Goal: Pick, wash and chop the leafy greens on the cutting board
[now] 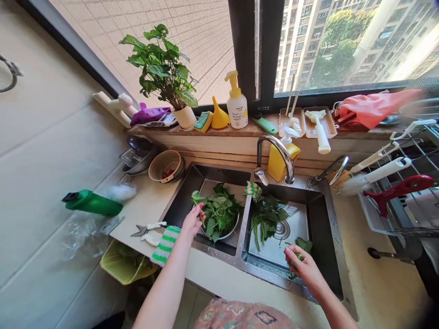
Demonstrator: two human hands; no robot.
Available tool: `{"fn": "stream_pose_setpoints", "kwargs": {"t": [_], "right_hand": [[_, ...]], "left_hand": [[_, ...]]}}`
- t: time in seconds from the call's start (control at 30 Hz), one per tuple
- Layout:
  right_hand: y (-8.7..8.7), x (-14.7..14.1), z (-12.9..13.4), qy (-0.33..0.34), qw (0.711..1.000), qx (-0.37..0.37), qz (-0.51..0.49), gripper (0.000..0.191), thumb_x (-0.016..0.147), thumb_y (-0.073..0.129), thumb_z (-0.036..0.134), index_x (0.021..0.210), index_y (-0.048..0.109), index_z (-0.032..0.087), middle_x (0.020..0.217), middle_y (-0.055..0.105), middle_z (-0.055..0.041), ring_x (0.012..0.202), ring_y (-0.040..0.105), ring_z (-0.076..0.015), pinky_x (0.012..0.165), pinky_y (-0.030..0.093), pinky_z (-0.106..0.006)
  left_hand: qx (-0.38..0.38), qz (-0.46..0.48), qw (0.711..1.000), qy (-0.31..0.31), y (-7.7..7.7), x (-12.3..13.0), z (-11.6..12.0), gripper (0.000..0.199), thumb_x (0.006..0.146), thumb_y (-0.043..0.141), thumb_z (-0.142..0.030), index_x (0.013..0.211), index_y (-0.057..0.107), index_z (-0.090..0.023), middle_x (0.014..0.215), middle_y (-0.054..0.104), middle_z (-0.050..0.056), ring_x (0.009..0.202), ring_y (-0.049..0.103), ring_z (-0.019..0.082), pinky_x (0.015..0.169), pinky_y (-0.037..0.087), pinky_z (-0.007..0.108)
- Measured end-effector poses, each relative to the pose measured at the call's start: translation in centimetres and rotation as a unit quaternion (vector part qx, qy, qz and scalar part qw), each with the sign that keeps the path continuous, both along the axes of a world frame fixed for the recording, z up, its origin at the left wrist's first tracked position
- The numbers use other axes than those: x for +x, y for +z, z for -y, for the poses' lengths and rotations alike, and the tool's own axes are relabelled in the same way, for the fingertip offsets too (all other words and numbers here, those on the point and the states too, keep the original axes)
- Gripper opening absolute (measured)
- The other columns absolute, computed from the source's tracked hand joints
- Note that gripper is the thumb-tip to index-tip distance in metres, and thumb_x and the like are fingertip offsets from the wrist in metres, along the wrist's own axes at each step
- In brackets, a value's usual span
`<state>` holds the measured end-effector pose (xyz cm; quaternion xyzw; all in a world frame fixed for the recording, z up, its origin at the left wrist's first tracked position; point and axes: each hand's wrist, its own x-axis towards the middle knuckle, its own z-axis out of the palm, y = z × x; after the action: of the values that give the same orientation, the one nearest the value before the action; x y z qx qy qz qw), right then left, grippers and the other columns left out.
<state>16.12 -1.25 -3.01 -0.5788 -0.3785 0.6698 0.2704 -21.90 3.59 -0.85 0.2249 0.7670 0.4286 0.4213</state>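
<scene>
My left hand point(192, 221) is over the left sink basin, its fingers closed on a leafy green stem point(198, 198). Just beyond it, a heap of leafy greens point(221, 212) fills a round bowl point(232, 234), of which only part of the rim shows. Over the front of the right basin, my right hand point(304, 265) is closed around some leafy greens point(303, 246), partly hidden by the fingers. A bunch of greens with long stems point(263, 228) lies near the drain in the right basin point(302, 212).
A chrome faucet point(276, 145) arches over the right basin. Scissors point(146, 230) and a striped cloth point(167, 244) lie on the counter at left, above a yellow-lined bin point(125, 265). A dish rack point(394, 205) stands right; a soap bottle point(238, 109) is on the sill.
</scene>
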Motion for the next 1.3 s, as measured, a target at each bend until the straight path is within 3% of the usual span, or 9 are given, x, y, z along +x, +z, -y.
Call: {"fn": "stream_pose_setpoints", "kwargs": {"t": [0.07,0.17,0.33,0.5,0.67,0.83,1.0,1.3], "right_hand": [[0.3,-0.5,-0.1,0.003,1.000,0.023,-0.007,0.039,0.071,0.056,0.057,0.069,0.047,0.019,0.058,0.044,0.0047,0.048,0.038,-0.0073,0.044,0.030,-0.019],[1.4,-1.7,-0.4,0.035,0.995,0.094,-0.013,0.036,0.073,0.054,0.054,0.069,0.048,0.019,0.058,0.044,0.0040,0.049,0.039,-0.0082,0.045,0.032,-0.020],[3.7,-2.4,-0.7,0.064,0.969,0.236,0.029,0.023,0.078,0.054,0.041,0.082,0.056,0.018,0.069,0.053,0.0005,0.061,0.048,-0.0111,0.056,0.041,-0.022],[4.4,-0.8,-0.1,0.036,0.943,0.314,0.101,0.015,0.081,0.052,0.032,0.080,0.058,0.018,0.073,0.058,-0.0016,0.067,0.051,-0.0128,0.061,0.041,-0.023],[4.4,0.4,0.4,0.008,0.924,0.354,0.145,0.017,0.084,0.047,0.029,0.073,0.055,0.019,0.068,0.055,-0.0006,0.062,0.048,-0.0120,0.057,0.039,-0.022],[4.4,0.8,0.6,0.022,0.912,0.370,0.175,0.014,0.082,0.050,0.027,0.072,0.054,0.019,0.068,0.055,-0.0006,0.064,0.050,-0.0127,0.058,0.039,-0.022],[4.2,1.2,1.0,-0.009,0.925,0.347,0.155,0.013,0.083,0.051,0.030,0.088,0.056,0.019,0.078,0.060,-0.0026,0.069,0.055,-0.0134,0.063,0.044,-0.022],[3.9,1.4,1.1,0.023,0.903,0.401,0.151,0.013,0.086,0.044,0.026,0.086,0.056,0.020,0.077,0.060,-0.0041,0.071,0.055,-0.0147,0.065,0.044,-0.025]], "left_hand": [[0.074,0.142,0.987,0.027,1.7,2.5,0.1,0.019,0.081,0.054,-0.030,0.097,0.060,-0.022,0.069,0.057,-0.002,0.061,0.056,0.006,0.059,0.046,0.019],[0.144,0.353,0.924,0.038,3.5,8.0,0.0,0.023,0.069,0.069,-0.025,0.091,0.062,-0.019,0.071,0.059,-0.001,0.062,0.057,0.007,0.052,0.044,0.017],[0.111,0.425,0.898,-0.026,4.7,16.7,0.0,0.027,0.065,0.073,-0.025,0.087,0.061,-0.017,0.068,0.060,-0.002,0.058,0.056,0.006,0.048,0.043,0.015],[0.072,0.445,0.890,-0.067,4.9,21.5,0.0,0.030,0.064,0.073,-0.028,0.089,0.060,-0.018,0.069,0.058,-0.003,0.058,0.055,0.005,0.049,0.043,0.014],[0.042,0.415,0.896,-0.151,5.1,23.6,0.6,0.039,0.062,0.075,-0.022,0.097,0.057,-0.019,0.074,0.057,-0.003,0.061,0.056,0.005,0.056,0.047,0.016],[0.045,0.391,0.895,-0.208,5.1,24.1,0.9,0.058,0.061,0.075,-0.018,0.112,0.048,-0.024,0.080,0.059,-0.002,0.068,0.059,0.008,0.064,0.047,0.019],[0.070,0.347,0.915,-0.191,4.8,23.8,0.5,0.068,0.060,0.075,-0.019,0.120,0.043,-0.026,0.076,0.059,-0.003,0.065,0.058,0.007,0.063,0.045,0.019],[0.080,0.350,0.913,-0.195,4.7,23.7,1.1,0.066,0.059,0.076,-0.021,0.117,0.046,-0.023,0.079,0.064,0.001,0.071,0.061,0.011,0.067,0.047,0.021]]}}
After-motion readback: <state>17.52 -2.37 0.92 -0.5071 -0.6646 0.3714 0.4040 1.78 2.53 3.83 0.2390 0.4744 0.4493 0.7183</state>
